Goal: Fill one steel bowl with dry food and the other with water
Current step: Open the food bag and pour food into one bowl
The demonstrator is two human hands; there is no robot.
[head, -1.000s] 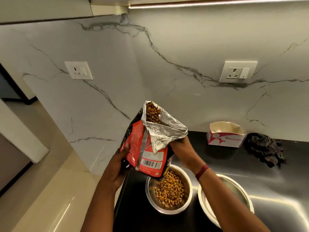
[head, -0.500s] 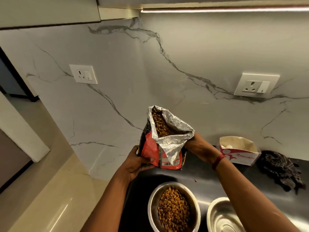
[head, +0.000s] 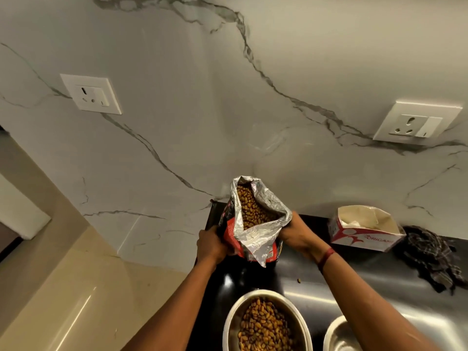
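bag [head: 253,224] standing upright on dark surface [head: 379,279], far of the filled bowl [head: 266,323] | left hand [head: 210,245] and right hand [head: 295,233] fingers closing around its sides | soft crinkly foil, half-full, likely slumping; gripping low | empty bowl [head: 339,335] near right, awaiting water

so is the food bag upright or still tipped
Upright: the food bag stands on the black counter, foil mouth open upward, kibble inside. Both hands, left and right, grip its sides.
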